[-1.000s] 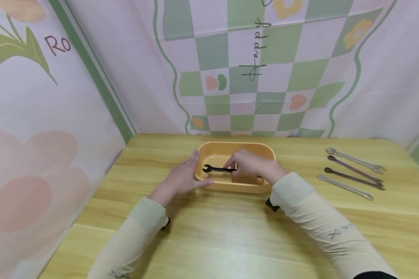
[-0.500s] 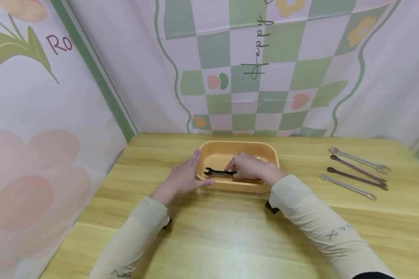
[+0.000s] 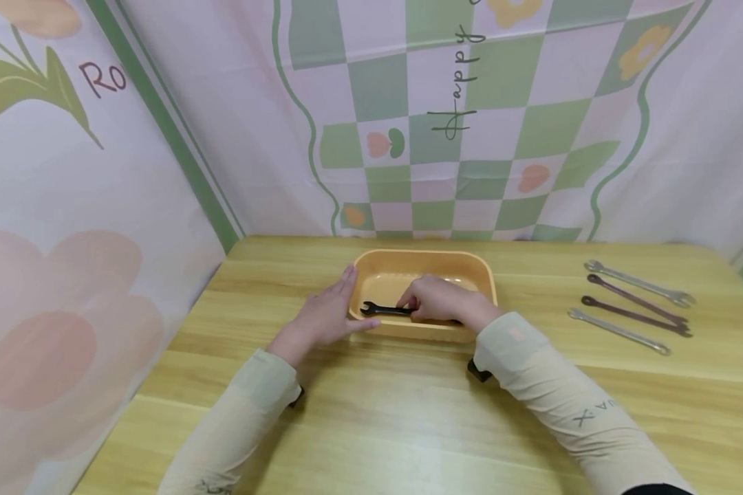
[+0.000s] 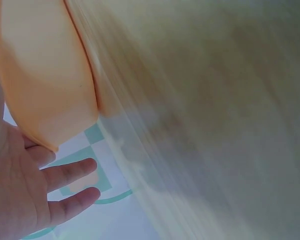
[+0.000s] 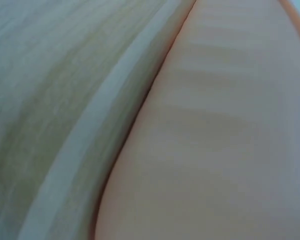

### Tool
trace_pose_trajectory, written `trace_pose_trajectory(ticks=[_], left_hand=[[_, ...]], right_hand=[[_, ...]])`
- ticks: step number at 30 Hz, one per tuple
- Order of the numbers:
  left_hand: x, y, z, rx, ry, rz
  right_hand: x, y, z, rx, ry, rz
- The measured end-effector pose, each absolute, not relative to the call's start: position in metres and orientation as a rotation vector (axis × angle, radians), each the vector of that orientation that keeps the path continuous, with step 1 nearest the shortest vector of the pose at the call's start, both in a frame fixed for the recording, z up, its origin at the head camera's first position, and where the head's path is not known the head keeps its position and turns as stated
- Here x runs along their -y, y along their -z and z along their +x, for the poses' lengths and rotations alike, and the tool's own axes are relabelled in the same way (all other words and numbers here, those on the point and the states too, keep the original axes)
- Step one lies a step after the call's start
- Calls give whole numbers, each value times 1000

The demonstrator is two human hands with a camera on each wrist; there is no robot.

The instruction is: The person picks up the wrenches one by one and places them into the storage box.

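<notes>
A yellow-orange plastic tray [image 3: 371, 258] stands on the wooden table. Straight fingers of my left hand [image 3: 323, 317] touch its left end, and the thumb lies on the near rim. The left wrist view shows that hand [image 4: 20, 185] with its fingers spread beside the tray wall [image 4: 50, 75]. Inside the tray my right hand [image 3: 439, 297] pinches a black open-end wrench [image 3: 384, 310] by the middle, close to the near wall. The wrench's open end points left; the hand covers most of its right part. Only the tray's outer wall [image 5: 205, 140] fills the right wrist view; the right hand is hidden there.
Several wrenches lie side by side to the right of the tray: a silver one [image 3: 638, 282] at the back, two dark ones, and another silver wrench [image 3: 619, 331] in front. A patterned cloth [image 3: 433, 192] hangs behind the table's back edge.
My right hand has brought the black wrench slightly lower and closer to the tray's near wall. The left hand has stayed at the tray's left end.
</notes>
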State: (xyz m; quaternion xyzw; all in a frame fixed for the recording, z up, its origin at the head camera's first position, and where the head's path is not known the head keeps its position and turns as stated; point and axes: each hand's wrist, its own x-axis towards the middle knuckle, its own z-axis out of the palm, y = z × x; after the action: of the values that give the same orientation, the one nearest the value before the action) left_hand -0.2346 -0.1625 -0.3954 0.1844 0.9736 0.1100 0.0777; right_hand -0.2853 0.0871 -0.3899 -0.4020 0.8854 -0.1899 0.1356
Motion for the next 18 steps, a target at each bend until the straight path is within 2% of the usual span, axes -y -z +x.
trace_pose_trajectory(ticks=[18], left_hand=[[162,395,-234,-2905,-363,539]], right_hand=[[-85,394,-286,-2539,549,-1210]])
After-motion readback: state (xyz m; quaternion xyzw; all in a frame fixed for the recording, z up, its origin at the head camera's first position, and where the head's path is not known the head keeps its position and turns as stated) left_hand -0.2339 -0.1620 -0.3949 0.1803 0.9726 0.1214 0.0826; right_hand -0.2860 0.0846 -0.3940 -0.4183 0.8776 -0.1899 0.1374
